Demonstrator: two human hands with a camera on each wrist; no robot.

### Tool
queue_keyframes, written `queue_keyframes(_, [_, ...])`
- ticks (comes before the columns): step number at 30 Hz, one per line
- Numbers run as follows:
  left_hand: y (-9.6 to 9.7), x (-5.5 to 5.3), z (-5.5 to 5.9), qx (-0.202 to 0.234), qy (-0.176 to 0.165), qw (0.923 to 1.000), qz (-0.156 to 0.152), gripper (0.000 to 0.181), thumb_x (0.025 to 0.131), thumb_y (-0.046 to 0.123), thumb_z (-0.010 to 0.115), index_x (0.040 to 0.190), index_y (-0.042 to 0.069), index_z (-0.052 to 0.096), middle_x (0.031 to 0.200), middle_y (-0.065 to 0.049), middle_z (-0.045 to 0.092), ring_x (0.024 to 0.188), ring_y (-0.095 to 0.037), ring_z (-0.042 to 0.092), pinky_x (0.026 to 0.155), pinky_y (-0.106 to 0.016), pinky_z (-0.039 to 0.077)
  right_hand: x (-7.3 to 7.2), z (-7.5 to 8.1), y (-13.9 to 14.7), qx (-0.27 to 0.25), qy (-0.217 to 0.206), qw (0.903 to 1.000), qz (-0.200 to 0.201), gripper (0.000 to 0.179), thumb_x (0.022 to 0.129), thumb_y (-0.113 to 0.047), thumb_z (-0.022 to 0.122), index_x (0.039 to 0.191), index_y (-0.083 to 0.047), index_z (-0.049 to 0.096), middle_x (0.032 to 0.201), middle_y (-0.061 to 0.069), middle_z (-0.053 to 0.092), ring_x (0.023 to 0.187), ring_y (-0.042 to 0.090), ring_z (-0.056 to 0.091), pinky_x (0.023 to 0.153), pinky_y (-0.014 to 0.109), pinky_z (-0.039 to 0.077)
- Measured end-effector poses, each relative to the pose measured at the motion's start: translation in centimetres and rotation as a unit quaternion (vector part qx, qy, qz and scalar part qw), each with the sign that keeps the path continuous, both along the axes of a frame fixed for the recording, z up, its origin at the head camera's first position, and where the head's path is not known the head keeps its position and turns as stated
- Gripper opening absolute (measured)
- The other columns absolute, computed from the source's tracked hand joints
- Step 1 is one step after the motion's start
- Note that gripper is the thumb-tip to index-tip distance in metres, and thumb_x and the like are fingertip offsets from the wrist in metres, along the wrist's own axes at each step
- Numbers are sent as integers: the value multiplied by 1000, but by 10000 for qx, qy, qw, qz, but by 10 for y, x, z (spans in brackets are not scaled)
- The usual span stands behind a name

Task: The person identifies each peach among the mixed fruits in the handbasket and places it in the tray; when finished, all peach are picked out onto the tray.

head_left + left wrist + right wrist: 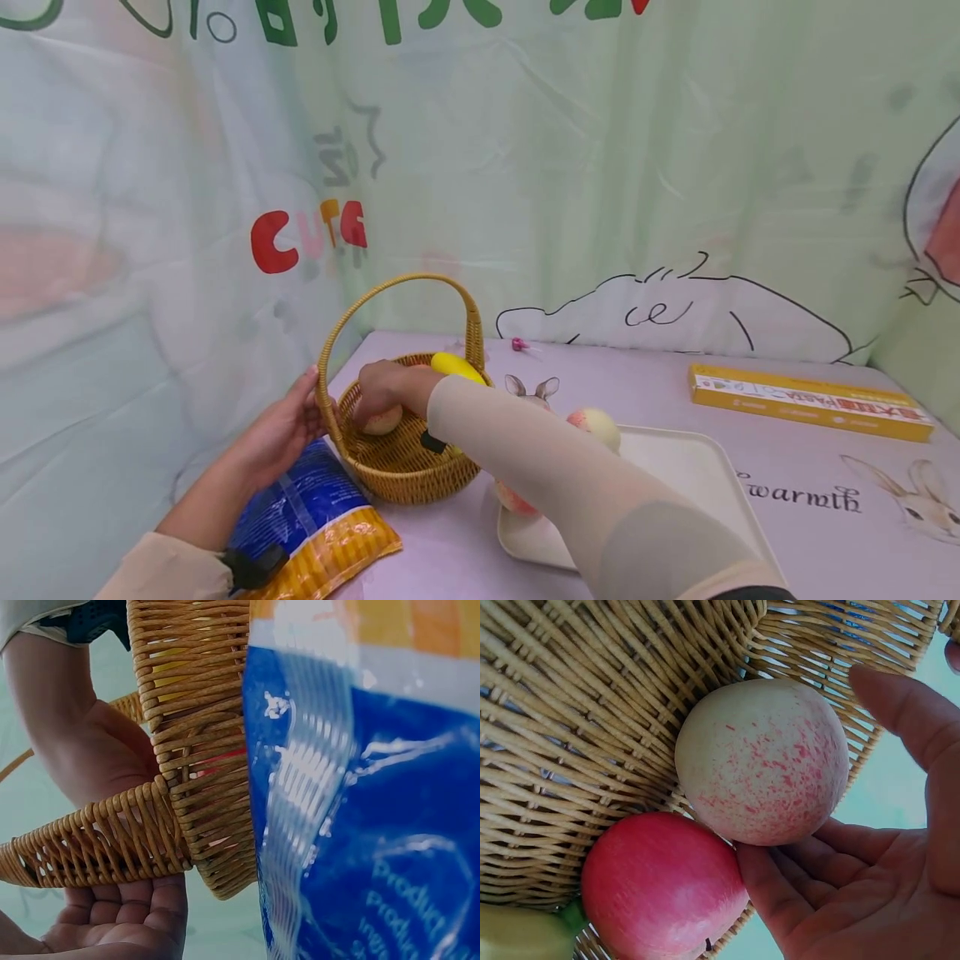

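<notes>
A wicker basket with a tall hoop handle stands at the left of the table. My left hand holds the handle low on its left side, its fingers passing behind the wickerwork in the left wrist view. My right hand reaches inside the basket. Its fingers touch a pale peach with pink flecks, while the thumb stands apart from the fruit. Beside the peach lies a red apple-like fruit. A yellow fruit with a green stem end is also in the basket.
A blue and orange plastic bag lies against the basket's near left side. At the right is a white tray with a pale peach and a reddish one, partly behind my right arm. A yellow pasta box lies farther right.
</notes>
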State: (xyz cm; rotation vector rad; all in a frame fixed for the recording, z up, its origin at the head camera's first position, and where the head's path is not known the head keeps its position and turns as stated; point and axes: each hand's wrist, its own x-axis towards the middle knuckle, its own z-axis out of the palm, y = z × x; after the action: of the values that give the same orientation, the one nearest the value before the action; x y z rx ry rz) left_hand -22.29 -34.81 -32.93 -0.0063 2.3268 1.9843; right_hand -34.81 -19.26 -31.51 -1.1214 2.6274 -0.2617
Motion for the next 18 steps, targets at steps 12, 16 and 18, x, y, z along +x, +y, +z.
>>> queue_keyframes(12, [-2, -1, 0, 80, 76, 9999, -92, 64, 107, 66, 29, 98, 12, 62, 101, -4, 64, 105, -22, 58, 97, -28, 47, 4, -12, -4, 328, -274, 9991, -37, 33, 86, -35, 82, 103, -12, 66, 88, -2, 59, 83, 15, 56, 74, 25, 49])
queue_keyframes(16, [-2, -1, 0, 129, 106, 9998, -145, 64, 108, 64, 29, 98, 10, 62, 99, -3, 64, 102, -19, 58, 97, -28, 46, 2, -11, 0, 35, -362, 9993, -110, 37, 86, -40, 80, 105, -12, 66, 91, -1, 62, 85, 16, 58, 77, 27, 49])
queue_keyframes(18, [-2, -1, 1, 138, 121, 9997, -155, 64, 108, 64, 29, 98, 10, 61, 99, -2, 64, 101, -18, 57, 97, -28, 46, 0, -9, 2, -70, -443, 9989, -151, 42, 86, -45, 80, 108, -12, 66, 93, -2, 63, 87, 16, 59, 79, 27, 50])
